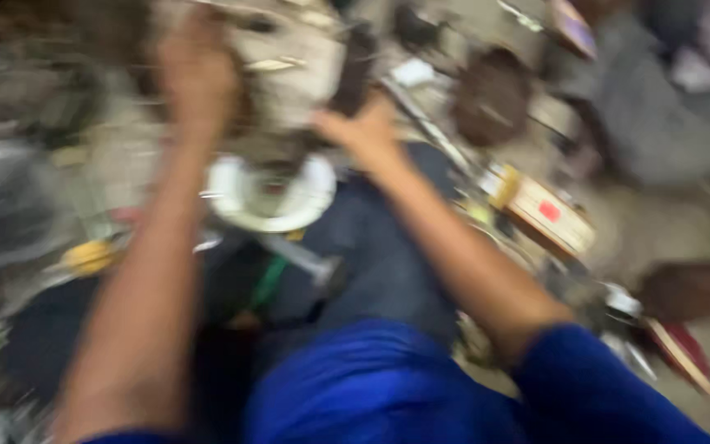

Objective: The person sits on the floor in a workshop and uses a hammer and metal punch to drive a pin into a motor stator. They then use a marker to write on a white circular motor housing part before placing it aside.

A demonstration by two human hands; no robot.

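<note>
heavy motion blur. both hands are on a large pale, grimy, rounded machine part (pixel 289 66): left hand (pixel 195 70) on its left side, right hand (pixel 363 131) at its lower right, hands apart. can't tell how tightly either grips. white round disc (pixel 271 197) just below the part; small box with red mark (pixel 548 215) well to its right.

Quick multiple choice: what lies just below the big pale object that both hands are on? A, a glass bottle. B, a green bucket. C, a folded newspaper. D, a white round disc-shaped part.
D: under the blurred pale object gripped by the left hand and right hand sits a white round disc.
</note>
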